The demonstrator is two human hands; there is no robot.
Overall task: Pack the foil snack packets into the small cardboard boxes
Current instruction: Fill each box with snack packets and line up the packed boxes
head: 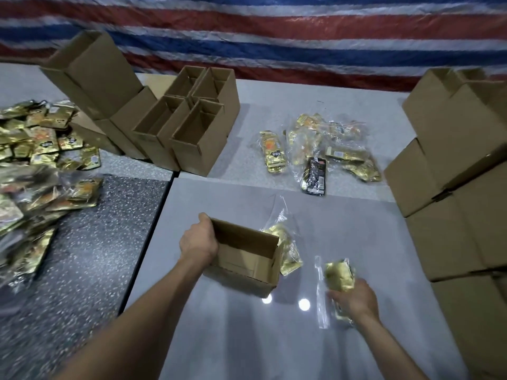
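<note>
Grey tabletop (343,223): left hand (199,239) grips open cardboard box (247,260) wall; right hand (354,300) curled round bagged foil packets (339,275) (light, crinkly, slippery film), likely best pinched mid-bundle.

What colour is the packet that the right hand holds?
The packet in the right hand is shiny gold; the head view shows it.

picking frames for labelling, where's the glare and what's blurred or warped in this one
Head view: two bright glare spots on the glossy table, on the near side of the box. Head view: the packet pile at left and the tarp are smeared. Head view: wide-angle bowing tilts the box stack at right. Left hand on the box and right hand on a packet look sharper.
</note>
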